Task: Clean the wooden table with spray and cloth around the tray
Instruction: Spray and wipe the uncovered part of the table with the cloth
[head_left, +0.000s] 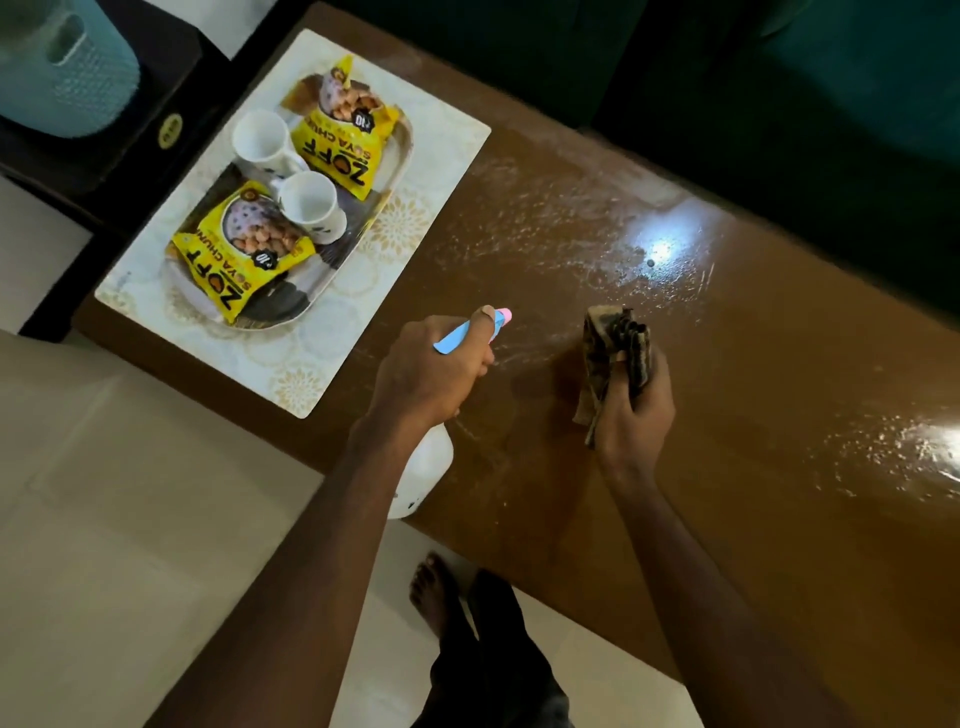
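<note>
Where droplets (545, 234) speckle glossy table (753, 415), crumpled cloth (613, 358), plastic sprayer (425, 467)

In the upper left of the frame I saw two yellow snack packets (239, 260) and two white mugs (311, 205) grouped together, with a pale patterned placemat (441, 156) beneath them. A teal basket (62, 67) sat in the top-left corner on a dark stand (130, 150), and a green sofa (779, 78) ran along the top right.
</note>
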